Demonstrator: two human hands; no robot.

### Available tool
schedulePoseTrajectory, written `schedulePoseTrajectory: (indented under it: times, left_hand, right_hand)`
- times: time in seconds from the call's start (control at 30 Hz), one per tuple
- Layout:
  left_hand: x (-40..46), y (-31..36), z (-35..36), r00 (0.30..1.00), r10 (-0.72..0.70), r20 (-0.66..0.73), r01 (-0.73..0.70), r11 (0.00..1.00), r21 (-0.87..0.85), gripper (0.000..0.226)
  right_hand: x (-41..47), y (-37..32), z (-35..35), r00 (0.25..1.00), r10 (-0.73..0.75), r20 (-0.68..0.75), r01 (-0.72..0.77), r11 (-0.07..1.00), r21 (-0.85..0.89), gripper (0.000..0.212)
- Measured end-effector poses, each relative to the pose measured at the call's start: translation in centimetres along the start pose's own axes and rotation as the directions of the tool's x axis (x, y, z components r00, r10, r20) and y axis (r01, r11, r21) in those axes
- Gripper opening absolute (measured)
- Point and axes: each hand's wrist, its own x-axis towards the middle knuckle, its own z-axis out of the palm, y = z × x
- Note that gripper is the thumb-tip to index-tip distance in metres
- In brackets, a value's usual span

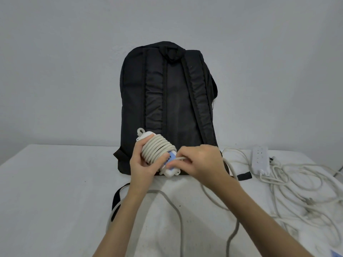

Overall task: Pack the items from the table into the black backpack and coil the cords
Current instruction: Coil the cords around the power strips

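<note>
Gripping the white-and-blue power strip in our left hand, we are pinching its thick white cord with our right hand before the upright black fabric backpack; slack risks loosening the coils, and the tangled white cords rightward could snag.

— What else do I have in view?
— I see a white cloth-covered table filling the lower half of the frame, and a plain pale grey wall across the upper half.
— Anything more?
— A blue-and-white corner, lower right, too cropped to tell.
</note>
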Motion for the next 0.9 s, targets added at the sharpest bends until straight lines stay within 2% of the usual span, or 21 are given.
schedulePoseTrajectory:
  times: [0.07,0.17,0.27,0.37,0.47,0.57,0.63,0.73,0.83,0.9]
  left_hand:
    - [-0.1,0.5,0.3,0.994,-0.086,0.07,0.092,0.992,-0.088,0.053]
    - [-0.1,0.9,0.8,0.972,-0.176,0.153,0.2,0.968,-0.151,0.062]
    - [0.1,1.2,0.4,0.943,-0.204,0.264,0.235,0.968,-0.09,0.085]
    - [0.1,1.4,0.2,0.917,-0.228,0.327,0.25,0.968,-0.027,0.089]
    - [0.1,1.5,0.2,0.935,-0.217,0.279,0.237,0.971,-0.039,0.074]
    - [0.2,1.4,-0.2,0.956,-0.2,0.215,0.224,0.97,-0.094,0.068]
    - [0.3,1.4,-0.2,0.965,-0.206,0.166,0.227,0.966,-0.125,0.067]
    - [0.5,1.4,-0.3,0.96,-0.277,0.048,0.281,0.937,-0.207,0.064]
    - [0.8,1.4,-0.6,0.944,-0.322,-0.067,0.292,0.915,-0.278,0.065]
    - [1.0,1.2,-0.7,0.923,-0.36,-0.135,0.3,0.893,-0.335,0.06]
  right_hand:
    - [0.6,0.1,-0.5,0.994,0.093,-0.064,-0.087,0.992,0.093,0.051]
    - [1.0,0.4,-0.5,0.967,0.253,-0.041,-0.236,0.942,0.239,0.053]
    - [1.1,0.9,-0.3,0.94,0.342,0.014,-0.324,0.876,0.356,0.047]
    - [1.1,1.6,-0.2,0.931,0.359,0.068,-0.354,0.839,0.413,0.036]
    - [0.7,2.1,0.2,0.918,0.38,0.114,-0.387,0.794,0.468,0.032]
    - [-0.1,2.6,0.7,0.876,0.453,0.163,-0.469,0.723,0.507,0.04]
    - [-0.9,2.4,1.0,0.879,0.462,0.123,-0.466,0.771,0.433,0.046]
    - [-2.7,2.4,1.7,0.905,0.422,-0.06,-0.397,0.885,0.243,0.047]
    - [-5.2,2.3,3.2,0.836,0.537,-0.109,-0.509,0.835,0.211,0.035]
    - [-6.6,0.8,4.0,0.762,0.647,0.013,-0.624,0.729,0.281,0.023]
